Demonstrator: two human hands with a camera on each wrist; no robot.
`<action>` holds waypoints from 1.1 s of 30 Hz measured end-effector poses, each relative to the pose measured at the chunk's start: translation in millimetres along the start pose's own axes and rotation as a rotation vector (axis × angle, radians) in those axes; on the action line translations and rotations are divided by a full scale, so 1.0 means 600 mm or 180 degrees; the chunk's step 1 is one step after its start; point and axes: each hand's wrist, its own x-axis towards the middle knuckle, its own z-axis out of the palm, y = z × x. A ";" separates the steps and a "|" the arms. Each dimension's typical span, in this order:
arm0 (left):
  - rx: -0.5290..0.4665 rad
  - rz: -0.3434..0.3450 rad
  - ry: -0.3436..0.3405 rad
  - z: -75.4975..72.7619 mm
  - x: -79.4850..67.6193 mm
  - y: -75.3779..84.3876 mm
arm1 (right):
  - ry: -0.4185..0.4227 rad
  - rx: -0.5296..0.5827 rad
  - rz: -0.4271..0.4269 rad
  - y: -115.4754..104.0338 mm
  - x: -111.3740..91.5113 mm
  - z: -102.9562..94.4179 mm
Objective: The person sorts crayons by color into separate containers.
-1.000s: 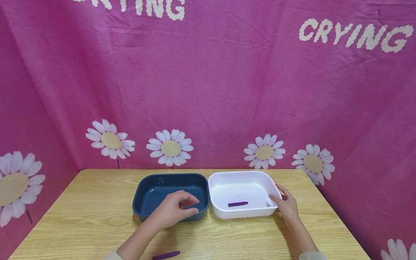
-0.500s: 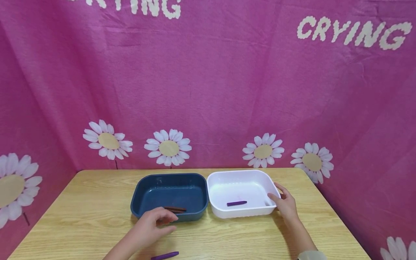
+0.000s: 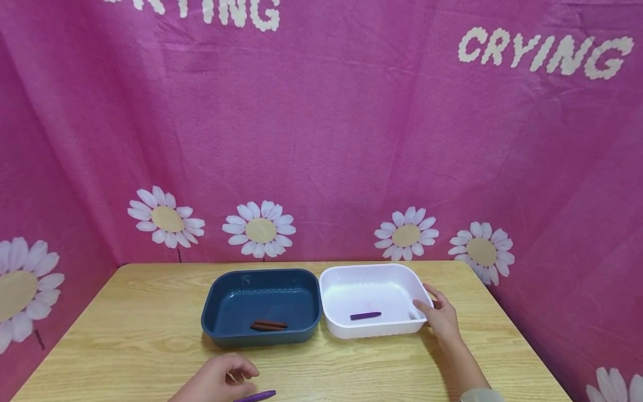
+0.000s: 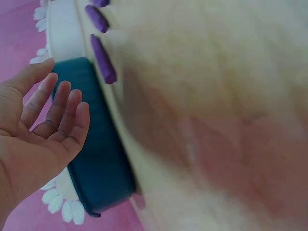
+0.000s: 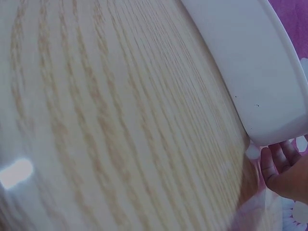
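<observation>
Near the table's front edge my left hand (image 3: 221,377) hovers with loosely bent fingers and holds nothing, as the left wrist view (image 4: 43,130) also shows. Just by its fingertips lies a purple crayon (image 3: 256,396). My right hand (image 3: 442,318) grips the right wall of a white tray (image 3: 374,330), thumb inside and fingers outside. In that tray lies a purple crayon (image 3: 365,315). To its left stands a dark blue tray (image 3: 236,337) with brown crayons (image 3: 269,325) at its front. The left wrist view shows several purple crayons (image 4: 103,60) in a row on the table.
Both trays stand side by side on a light wooden table (image 3: 135,329). A pink cloth (image 3: 321,139) with daisies and white lettering hangs behind the table and along its sides.
My left hand has drawn back from over the blue tray toward the crayon at the front, uncovering the brown crayons. The right hand stays at the white tray.
</observation>
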 end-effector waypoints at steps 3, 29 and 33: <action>-0.0076 -0.0008 -0.0109 0.006 0.003 -0.009 | -0.0006 0.0078 -0.0026 0.004 0.003 0.000; 0.0358 0.0149 -0.0275 0.025 0.018 -0.033 | 0.0025 0.0224 -0.0297 0.012 0.001 -0.002; 0.0384 0.0288 -0.0276 0.024 0.018 -0.036 | 0.0007 0.0133 -0.0219 0.011 0.001 -0.001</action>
